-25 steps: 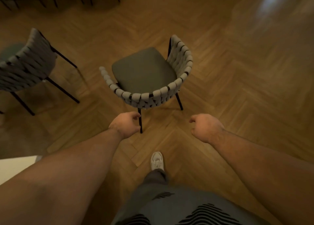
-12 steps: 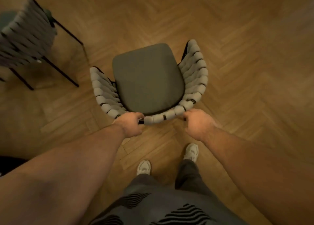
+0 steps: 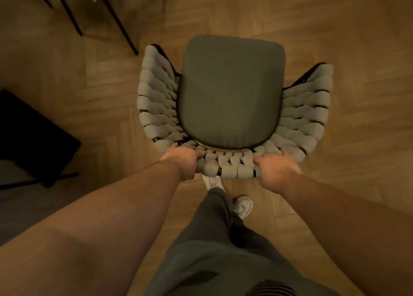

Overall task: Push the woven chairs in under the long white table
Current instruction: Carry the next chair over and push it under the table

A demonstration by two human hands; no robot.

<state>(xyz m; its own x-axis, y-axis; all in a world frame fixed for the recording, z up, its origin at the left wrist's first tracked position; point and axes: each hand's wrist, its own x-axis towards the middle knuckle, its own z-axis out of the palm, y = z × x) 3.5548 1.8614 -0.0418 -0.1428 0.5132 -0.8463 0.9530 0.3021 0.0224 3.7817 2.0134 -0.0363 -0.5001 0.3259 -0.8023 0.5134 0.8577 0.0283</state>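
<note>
A person's two white shoes [image 3: 242,206] stand on the wood floor [image 3: 357,49] just behind the chair [image 3: 230,90]. The left hand [image 3: 183,161] grips the left part of the chair's woven back rail, fingers curled over its top. The right hand [image 3: 276,168] clasps the right part of the same rail, fingers wrapped over the weave. The chair stands directly ahead of both hands, seat facing away. A dark object [image 3: 29,134] lies left of the chair. Beyond the chair to the left, the thin black legs of a second chair [image 3: 100,5] stand near it.
</note>
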